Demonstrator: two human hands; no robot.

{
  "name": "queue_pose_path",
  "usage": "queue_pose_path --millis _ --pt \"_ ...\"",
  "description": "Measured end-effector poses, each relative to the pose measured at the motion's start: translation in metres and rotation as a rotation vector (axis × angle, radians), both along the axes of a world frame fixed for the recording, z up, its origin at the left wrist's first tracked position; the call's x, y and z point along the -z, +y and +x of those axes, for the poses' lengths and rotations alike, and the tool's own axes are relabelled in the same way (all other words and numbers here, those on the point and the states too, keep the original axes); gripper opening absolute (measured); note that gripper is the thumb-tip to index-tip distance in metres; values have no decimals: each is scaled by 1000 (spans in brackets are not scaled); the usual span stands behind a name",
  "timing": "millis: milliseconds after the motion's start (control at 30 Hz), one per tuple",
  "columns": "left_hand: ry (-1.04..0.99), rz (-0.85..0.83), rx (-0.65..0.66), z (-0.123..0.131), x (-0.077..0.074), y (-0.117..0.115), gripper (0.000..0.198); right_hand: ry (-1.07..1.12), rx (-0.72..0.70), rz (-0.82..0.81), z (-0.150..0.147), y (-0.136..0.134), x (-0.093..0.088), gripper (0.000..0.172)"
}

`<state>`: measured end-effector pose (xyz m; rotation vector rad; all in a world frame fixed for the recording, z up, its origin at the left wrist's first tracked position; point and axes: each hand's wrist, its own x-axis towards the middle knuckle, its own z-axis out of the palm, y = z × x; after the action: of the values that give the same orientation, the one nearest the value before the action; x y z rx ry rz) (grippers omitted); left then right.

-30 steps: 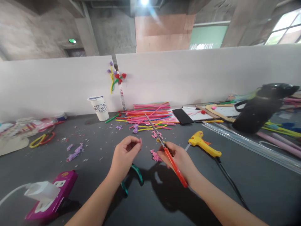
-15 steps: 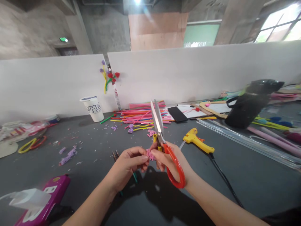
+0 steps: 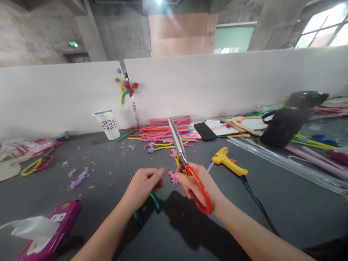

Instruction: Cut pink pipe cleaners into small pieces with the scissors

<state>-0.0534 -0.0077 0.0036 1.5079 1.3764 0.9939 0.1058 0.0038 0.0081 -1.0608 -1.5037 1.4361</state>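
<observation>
My right hand (image 3: 194, 183) is closed round the red handles of a pair of scissors (image 3: 199, 190). The steel blades (image 3: 176, 139) are together and point up and away from me. A small pink fuzzy scrap (image 3: 172, 177) sits at my right fingertips. My left hand (image 3: 143, 185) is just left of it with its fingers pinched together; what they pinch, if anything, is too small to make out. Teal-handled pliers (image 3: 155, 200) lie on the grey table (image 3: 114, 170) under my left hand.
A yellow glue gun (image 3: 228, 163) with a black cord lies to the right. Behind are a pile of coloured pipe cleaners (image 3: 163, 132), a black phone (image 3: 205, 131), a white cup (image 3: 108, 124) and a black kettle (image 3: 290, 117). A magenta power strip (image 3: 58, 226) sits near left, with purple scraps (image 3: 78, 179) beyond.
My hands came together on the pink scrap, then parted a little; the left hand has drawn back to the left. The scissor blades swung upright and have tilted slightly left.
</observation>
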Motion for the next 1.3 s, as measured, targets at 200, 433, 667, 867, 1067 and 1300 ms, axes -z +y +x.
queue_pose_path --millis 200,433,667,867,1067,1300 --pt "66 285 -112 -3 1 5 37 -117 17 -9 1 1 -1 9" --pt "-52 -18 141 15 -4 -9 7 -147 -3 35 0 1 6 9" --pt "-240 -24 14 11 -1 -4 3 -211 50 187 2 2 5 14" --pt "-571 28 -178 1 -4 0 7 -586 106 474 9 1 5 12" --pt "-713 183 -277 -3 -8 0 3 -864 54 667 11 -3 15 18" --pt "-755 286 -315 -2 -8 -3 4 -1109 118 897 9 -5 23 28"
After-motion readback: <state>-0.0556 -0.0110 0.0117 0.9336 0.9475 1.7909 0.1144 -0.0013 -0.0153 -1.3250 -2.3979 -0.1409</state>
